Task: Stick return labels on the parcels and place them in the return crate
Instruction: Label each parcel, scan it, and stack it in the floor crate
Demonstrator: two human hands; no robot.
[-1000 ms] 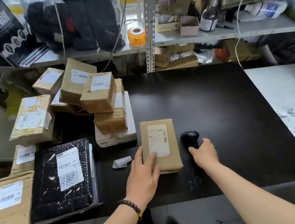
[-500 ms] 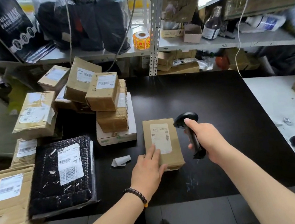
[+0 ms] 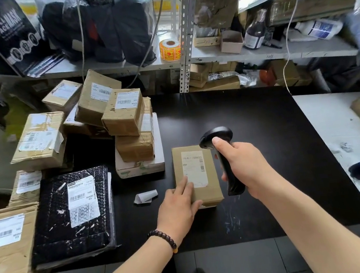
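A second ago the scanner (image 3: pixel 216 133) lay on the black table (image 3: pixel 251 116) under the right hand (image 3: pixel 244 167). It has since been lifted, and it now stands nearly upright in that hand. Its head leans over the far right corner of the parcel (image 3: pixel 206 192). The parcel has not moved: it lies flat near the table's front edge, label (image 3: pixel 194 168) up, just right of the other parcels (image 3: pixel 124 113) and a paper scrap (image 3: pixel 145 196).

The right fingers are curled tight around the scanner's handle, with the thumb (image 3: pixel 222 144) pressed up by the head. The left hand (image 3: pixel 178 206) stays flat on the parcel's near left corner. Its fingers (image 3: pixel 185 182) are straight and close together, their tips touching the label's lower edge and gripping nothing.
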